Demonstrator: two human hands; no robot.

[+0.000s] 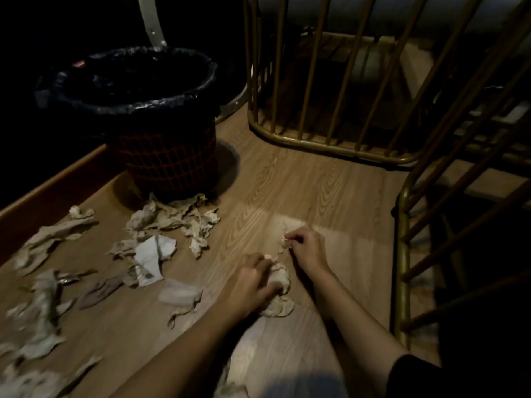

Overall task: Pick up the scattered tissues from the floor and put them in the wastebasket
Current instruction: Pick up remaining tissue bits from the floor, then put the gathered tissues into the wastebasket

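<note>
Two bare forearms enter from the lower edge, left hand (253, 285) and right hand (309, 248) ungloved, no rings, watch or bands visible. A dark, near-black short sleeve (413, 377) covers the right upper arm at the frame's bottom. Left arm bare along all its visible length

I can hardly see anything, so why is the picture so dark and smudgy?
Head view: the room is dim, with one brighter patch on the wood floor near the right hand; the left hand and the tissues at the left edge are motion-blurred; the wastebasket top fades into black.
</note>
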